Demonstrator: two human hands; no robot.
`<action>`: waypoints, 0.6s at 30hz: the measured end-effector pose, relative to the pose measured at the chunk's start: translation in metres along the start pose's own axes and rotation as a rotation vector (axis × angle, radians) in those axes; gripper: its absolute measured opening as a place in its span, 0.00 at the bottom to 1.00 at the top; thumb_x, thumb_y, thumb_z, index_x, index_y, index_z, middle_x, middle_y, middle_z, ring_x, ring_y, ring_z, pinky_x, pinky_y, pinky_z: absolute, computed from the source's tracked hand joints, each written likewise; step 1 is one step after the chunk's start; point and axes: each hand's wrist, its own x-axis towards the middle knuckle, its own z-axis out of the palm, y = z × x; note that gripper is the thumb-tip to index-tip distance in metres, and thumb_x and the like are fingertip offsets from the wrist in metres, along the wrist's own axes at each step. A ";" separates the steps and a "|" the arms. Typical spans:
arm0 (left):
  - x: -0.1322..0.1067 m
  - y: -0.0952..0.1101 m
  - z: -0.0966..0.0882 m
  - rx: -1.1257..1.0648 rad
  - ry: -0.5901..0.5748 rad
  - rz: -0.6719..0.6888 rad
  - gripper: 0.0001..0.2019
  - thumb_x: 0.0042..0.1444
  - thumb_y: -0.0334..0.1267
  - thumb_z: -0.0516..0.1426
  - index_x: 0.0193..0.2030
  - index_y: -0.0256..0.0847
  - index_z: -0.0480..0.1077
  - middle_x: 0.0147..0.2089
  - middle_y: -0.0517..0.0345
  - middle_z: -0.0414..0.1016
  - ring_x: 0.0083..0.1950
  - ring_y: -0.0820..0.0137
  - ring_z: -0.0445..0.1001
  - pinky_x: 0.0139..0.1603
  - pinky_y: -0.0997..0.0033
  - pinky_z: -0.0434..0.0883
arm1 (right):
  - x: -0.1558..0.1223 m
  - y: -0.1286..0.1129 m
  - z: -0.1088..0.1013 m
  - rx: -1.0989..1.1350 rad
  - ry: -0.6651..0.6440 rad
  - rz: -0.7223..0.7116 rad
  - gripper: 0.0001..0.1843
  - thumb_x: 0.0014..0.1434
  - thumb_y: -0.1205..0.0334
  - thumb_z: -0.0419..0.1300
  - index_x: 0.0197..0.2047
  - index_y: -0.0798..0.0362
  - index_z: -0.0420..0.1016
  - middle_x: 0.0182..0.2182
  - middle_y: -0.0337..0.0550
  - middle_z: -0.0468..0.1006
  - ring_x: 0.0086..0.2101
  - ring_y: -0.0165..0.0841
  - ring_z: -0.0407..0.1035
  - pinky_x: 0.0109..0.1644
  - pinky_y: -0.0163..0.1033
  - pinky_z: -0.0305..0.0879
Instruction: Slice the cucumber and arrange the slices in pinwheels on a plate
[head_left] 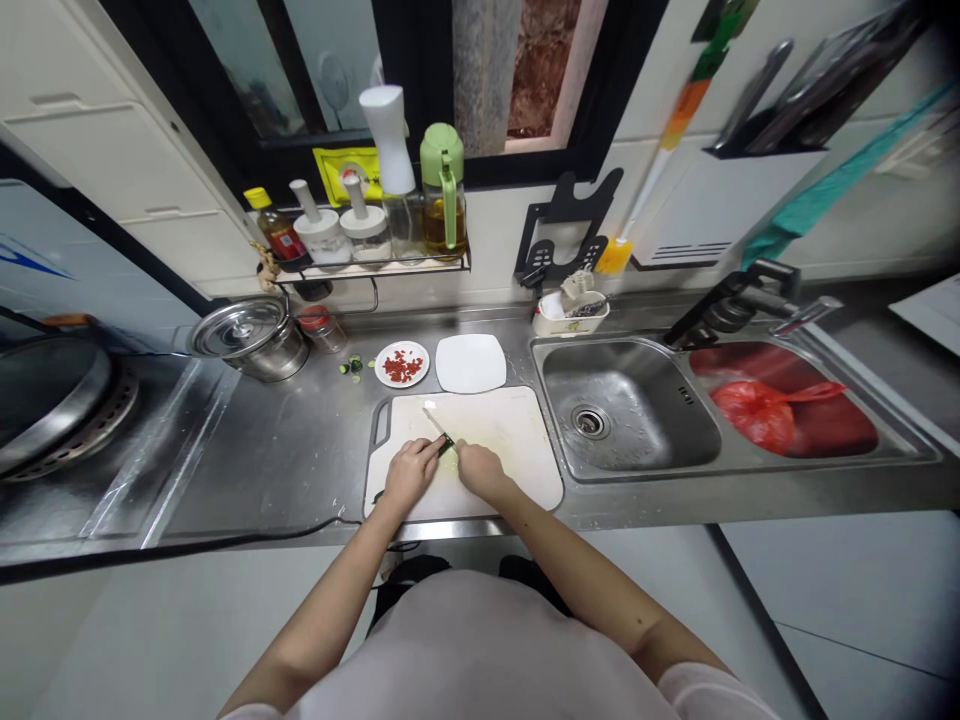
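On a white cutting board [517, 425] with a grey rim, my left hand [412, 473] is closed over a dark green cucumber [445, 444]. One end of the cucumber shows by the fingertips and another bit of green by the wrist; the middle is hidden under the palm. My right hand [482, 471] grips a kitchen knife [434, 418], its blade pointing up and left across the cucumber's exposed end. Behind the board are a round white plate [382, 371] of chopped red pieces and a bare white square plate [471, 362]. Small green offcuts [352, 366] lie beside the round plate.
Right of the board is a double sink [630, 400] with a black faucet [731, 300] and a red plastic bag [765, 412]. A lidded steel pot [255, 335] and a red-capped jar [322, 328] stand back left. A wok [49, 395] sits far left. Seasonings fill a wall rack [375, 268].
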 end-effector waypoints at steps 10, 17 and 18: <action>0.001 0.003 -0.002 0.010 -0.002 -0.012 0.18 0.65 0.36 0.50 0.60 0.46 0.70 0.44 0.54 0.74 0.45 0.67 0.69 0.48 0.68 0.69 | -0.019 0.011 0.007 -0.027 0.001 0.019 0.16 0.62 0.73 0.45 0.51 0.59 0.66 0.41 0.57 0.78 0.45 0.41 0.74 0.43 0.40 0.66; 0.001 0.004 0.001 0.010 0.010 -0.006 0.19 0.65 0.35 0.50 0.60 0.48 0.69 0.44 0.54 0.74 0.45 0.67 0.69 0.48 0.67 0.69 | -0.015 0.012 0.006 -0.041 0.012 0.009 0.17 0.62 0.74 0.45 0.51 0.59 0.66 0.42 0.57 0.78 0.44 0.41 0.75 0.41 0.40 0.66; 0.001 0.004 0.002 0.011 0.013 -0.005 0.19 0.65 0.35 0.50 0.60 0.48 0.69 0.44 0.54 0.74 0.45 0.67 0.69 0.49 0.67 0.69 | -0.012 0.011 0.004 -0.039 0.009 0.009 0.17 0.62 0.74 0.45 0.51 0.59 0.66 0.42 0.58 0.78 0.44 0.41 0.75 0.41 0.40 0.66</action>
